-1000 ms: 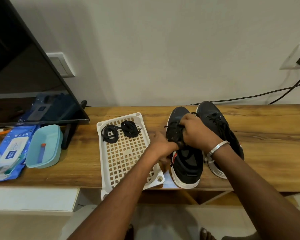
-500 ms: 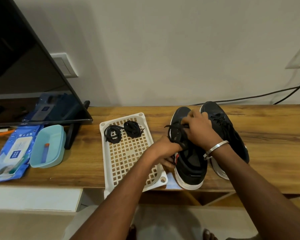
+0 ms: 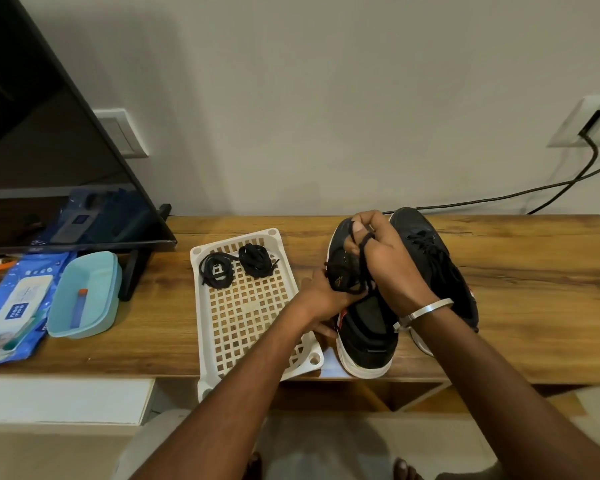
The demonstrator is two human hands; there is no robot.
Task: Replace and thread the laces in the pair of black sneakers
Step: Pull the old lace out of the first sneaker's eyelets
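Compared with a second ago, I see my right hand [image 3: 385, 258] has lifted from the tongue toward the toe of the near sneaker [image 3: 364, 327], drawing a black lace [image 3: 362, 258] up with it; the lace now loops over its curled fingers, which pinch it. My left hand [image 3: 321, 299] stays low against that sneaker's left side, its fingers curled round the upper to steady it. The near sneaker lies lengthwise on the counter [image 3: 534, 289], its long axis running away from me, toe toward the wall and white-soled heel at the front edge just below my wrists. The second sneaker [image 3: 440, 268] sits touching it on the far side of my right hand, parallel, toe also to the wall, its laces in place. Just left of my left hand is a white lattice tray [image 3: 250, 320] holding two coiled black laces [image 3: 236, 265] at its far end. Farther left stand a teal container [image 3: 84, 299], a blue wipes packet [image 3: 11, 306] and a tilted dark screen [image 3: 49, 161]. My right forearm, with a metal bangle [image 3: 423, 311], covers part of both sneakers.
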